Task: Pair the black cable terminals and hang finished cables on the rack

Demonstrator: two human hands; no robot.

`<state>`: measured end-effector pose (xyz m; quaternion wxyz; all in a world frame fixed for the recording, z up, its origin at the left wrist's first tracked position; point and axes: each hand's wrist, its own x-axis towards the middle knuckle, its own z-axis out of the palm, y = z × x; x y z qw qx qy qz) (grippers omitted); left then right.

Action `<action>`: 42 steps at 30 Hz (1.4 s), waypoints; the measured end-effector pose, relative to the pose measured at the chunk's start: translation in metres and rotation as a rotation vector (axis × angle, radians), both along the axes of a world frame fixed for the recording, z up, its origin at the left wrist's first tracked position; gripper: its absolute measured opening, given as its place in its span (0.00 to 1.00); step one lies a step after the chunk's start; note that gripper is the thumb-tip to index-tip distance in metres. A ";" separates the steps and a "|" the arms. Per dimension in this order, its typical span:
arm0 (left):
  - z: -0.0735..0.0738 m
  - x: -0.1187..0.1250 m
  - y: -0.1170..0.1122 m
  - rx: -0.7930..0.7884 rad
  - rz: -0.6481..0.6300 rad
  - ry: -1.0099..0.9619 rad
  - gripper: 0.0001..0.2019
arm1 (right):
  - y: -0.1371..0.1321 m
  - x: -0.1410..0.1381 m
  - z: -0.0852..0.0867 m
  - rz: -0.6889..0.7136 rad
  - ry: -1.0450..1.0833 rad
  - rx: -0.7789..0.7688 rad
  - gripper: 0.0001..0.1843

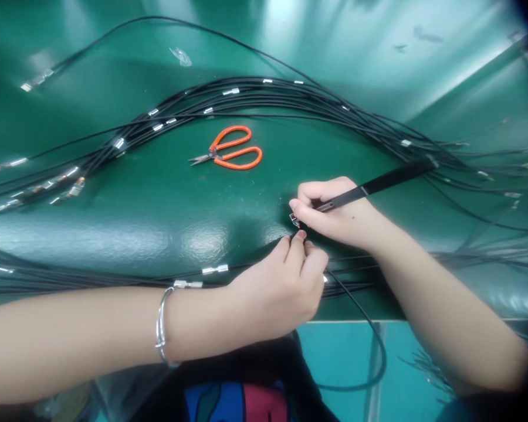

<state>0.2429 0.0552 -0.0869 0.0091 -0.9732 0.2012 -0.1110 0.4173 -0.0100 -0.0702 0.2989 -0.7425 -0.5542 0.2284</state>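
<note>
Right hand point(334, 214) gripping black-handled tweezers point(391, 181) at small metal terminal point(294, 220), left hand point(277, 287) pinching black wire point(361, 308), orange-handled scissors point(226, 149) on green bench point(158, 217)

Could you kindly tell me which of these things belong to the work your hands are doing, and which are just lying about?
In use:
left hand, pinching a black cable
right hand, holding black-handled tweezers and a small metal terminal

Lying about:
orange-handled scissors
bundled black cables with metal terminals
clear plastic scrap
</note>
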 end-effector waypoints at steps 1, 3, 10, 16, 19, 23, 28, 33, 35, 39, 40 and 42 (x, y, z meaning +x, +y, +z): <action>0.000 0.000 0.000 -0.001 0.000 0.001 0.19 | 0.000 0.000 0.000 0.012 -0.007 0.004 0.17; 0.000 0.000 0.000 -0.003 0.000 0.001 0.19 | -0.001 0.000 0.000 0.034 -0.010 0.010 0.18; 0.000 0.000 0.000 -0.001 0.006 0.003 0.18 | 0.000 0.000 0.003 0.089 0.017 0.006 0.19; 0.000 0.000 0.000 0.003 0.018 0.008 0.18 | 0.000 -0.001 0.003 0.107 0.035 -0.022 0.21; 0.000 0.001 0.000 0.002 0.017 0.017 0.19 | 0.000 -0.001 0.001 0.098 0.049 -0.020 0.21; 0.001 0.001 0.000 0.006 0.006 0.018 0.19 | 0.001 -0.001 -0.001 -0.020 0.125 -0.032 0.19; 0.001 0.000 0.000 0.002 -0.005 0.023 0.20 | 0.004 -0.001 -0.001 -0.088 0.115 -0.041 0.18; 0.000 0.000 0.000 0.006 -0.003 0.013 0.19 | 0.003 -0.001 0.000 -0.047 0.027 -0.037 0.18; 0.000 0.000 0.001 0.006 -0.003 0.013 0.19 | 0.003 -0.001 0.000 -0.044 0.013 -0.036 0.18; 0.001 0.001 0.000 0.002 -0.001 0.016 0.19 | 0.002 -0.001 0.000 -0.036 0.013 -0.028 0.18; 0.001 0.001 0.000 0.000 0.000 0.017 0.19 | 0.002 -0.001 0.000 -0.032 0.014 -0.028 0.18; 0.001 0.000 0.000 -0.003 -0.002 0.016 0.20 | 0.002 -0.001 0.000 -0.021 0.012 -0.030 0.18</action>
